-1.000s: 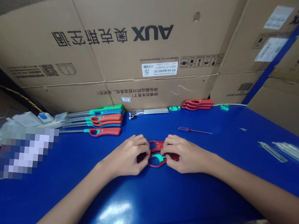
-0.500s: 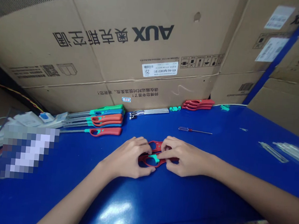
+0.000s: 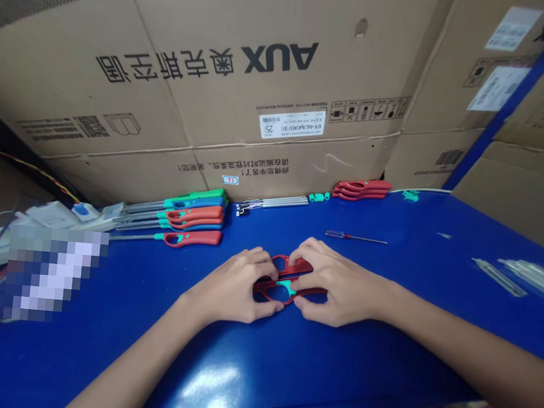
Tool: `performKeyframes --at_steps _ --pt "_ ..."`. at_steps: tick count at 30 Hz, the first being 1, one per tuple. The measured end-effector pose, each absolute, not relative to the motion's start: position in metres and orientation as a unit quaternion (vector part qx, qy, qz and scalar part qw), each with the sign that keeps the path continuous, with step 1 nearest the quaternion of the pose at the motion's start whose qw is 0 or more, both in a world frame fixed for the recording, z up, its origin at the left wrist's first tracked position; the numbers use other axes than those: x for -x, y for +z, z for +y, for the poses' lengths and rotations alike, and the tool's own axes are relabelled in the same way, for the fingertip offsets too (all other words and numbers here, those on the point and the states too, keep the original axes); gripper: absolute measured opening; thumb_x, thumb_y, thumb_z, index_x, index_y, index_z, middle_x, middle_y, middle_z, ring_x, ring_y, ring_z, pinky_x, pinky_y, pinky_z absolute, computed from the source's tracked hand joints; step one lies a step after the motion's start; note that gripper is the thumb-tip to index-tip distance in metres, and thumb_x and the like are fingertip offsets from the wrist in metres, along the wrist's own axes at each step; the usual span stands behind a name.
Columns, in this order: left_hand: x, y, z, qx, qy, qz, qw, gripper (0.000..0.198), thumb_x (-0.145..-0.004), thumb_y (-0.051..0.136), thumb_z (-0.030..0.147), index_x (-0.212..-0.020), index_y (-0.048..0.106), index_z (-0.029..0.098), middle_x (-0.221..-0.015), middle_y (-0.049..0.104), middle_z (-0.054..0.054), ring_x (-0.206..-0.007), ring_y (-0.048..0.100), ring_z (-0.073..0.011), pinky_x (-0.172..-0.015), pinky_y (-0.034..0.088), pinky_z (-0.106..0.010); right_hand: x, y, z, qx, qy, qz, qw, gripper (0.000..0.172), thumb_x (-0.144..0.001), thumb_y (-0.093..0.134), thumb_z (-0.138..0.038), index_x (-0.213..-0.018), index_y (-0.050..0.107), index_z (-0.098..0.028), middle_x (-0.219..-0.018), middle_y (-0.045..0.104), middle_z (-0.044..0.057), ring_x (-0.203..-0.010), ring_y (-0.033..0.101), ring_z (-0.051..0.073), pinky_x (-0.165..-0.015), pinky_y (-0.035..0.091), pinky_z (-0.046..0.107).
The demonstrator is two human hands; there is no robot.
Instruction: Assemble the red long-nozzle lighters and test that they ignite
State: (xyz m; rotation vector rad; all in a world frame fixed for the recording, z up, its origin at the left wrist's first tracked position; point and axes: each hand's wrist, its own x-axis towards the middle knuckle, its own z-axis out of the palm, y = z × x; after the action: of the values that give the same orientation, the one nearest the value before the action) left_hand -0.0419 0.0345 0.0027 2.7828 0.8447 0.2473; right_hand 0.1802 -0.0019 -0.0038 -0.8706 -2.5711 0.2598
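Observation:
Both hands hold a red plastic lighter handle [image 3: 312, 291] flat on the blue bench, with a second red shell [image 3: 297, 267] lying against its far side. My left hand [image 3: 231, 286] grips its left end, and my right hand [image 3: 336, 286] presses on its right end. A teal trigger piece [image 3: 286, 286] sits in the middle, between my fingertips. The fingers hide parts of both red pieces, so I cannot tell whether the shells are joined.
Several long-nosed lighters [image 3: 188, 238] lie at the back left. Metal tubes [image 3: 272, 201], small teal parts [image 3: 317, 197], stacked red shells [image 3: 361, 189] and a screwdriver [image 3: 355, 238] lie along the bench [image 3: 287, 358]. Cardboard boxes [image 3: 266, 57] stand behind it.
My right hand has shifted up and left over the red pieces. The two red pieces now lie more nearly parallel, and the teal piece sits closer to the middle.

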Motion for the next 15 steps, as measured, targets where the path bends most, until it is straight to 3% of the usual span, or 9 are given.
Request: performKeyframes --at_steps 3,8,11,15 --pt "0.0423 0.0022 0.0345 -0.948 0.090 0.284 0.114 0.028 -0.077 0.068 0.040 -0.090 0.065 0.016 -0.088 0.062 -0.006 -0.086 0.057 -0.0216 -0.077 0.047 -0.034 -0.1805 -0.0025 -0.0019 0.310 0.092 -0.924 0.204 0.020 -0.081 0.063 -0.029 -0.096 0.075 -0.022 -0.114 0.054 0.012 -0.110 0.045 0.026 -0.095 0.042 0.045" --pt "0.0423 0.0018 0.0353 -0.948 0.088 0.285 0.112 0.028 -0.077 0.068 0.040 -0.089 0.065 0.016 -0.088 0.062 -0.006 -0.085 0.057 -0.0215 -0.076 0.047 -0.034 -0.1783 -0.0034 -0.0024 0.322 0.080 -0.922 0.199 0.018 -0.084 0.061 -0.031 -0.085 0.075 -0.020 -0.113 0.055 0.013 -0.109 0.045 0.026 -0.092 0.042 0.045" --pt "0.0416 0.0028 0.0351 -0.947 0.090 0.286 0.116 0.027 -0.076 0.068 0.038 -0.090 0.065 0.015 -0.089 0.062 -0.006 -0.085 0.058 -0.0212 -0.076 0.047 -0.034 -0.1764 -0.0051 -0.0029 0.317 0.081 -0.924 0.195 0.019 -0.083 0.063 -0.032 -0.093 0.075 -0.021 -0.119 0.054 0.012 -0.112 0.044 0.026 -0.093 0.042 0.046" --pt "0.0407 0.0043 0.0340 -0.946 0.086 0.291 0.116 0.026 -0.076 0.068 0.037 -0.090 0.065 0.016 -0.091 0.062 -0.006 -0.083 0.059 -0.0202 -0.074 0.048 -0.033 -0.1752 -0.0063 -0.0031 0.330 0.067 -0.919 0.206 0.021 -0.085 0.061 -0.031 -0.076 0.073 -0.017 -0.108 0.058 0.014 -0.107 0.047 0.026 -0.090 0.043 0.045"
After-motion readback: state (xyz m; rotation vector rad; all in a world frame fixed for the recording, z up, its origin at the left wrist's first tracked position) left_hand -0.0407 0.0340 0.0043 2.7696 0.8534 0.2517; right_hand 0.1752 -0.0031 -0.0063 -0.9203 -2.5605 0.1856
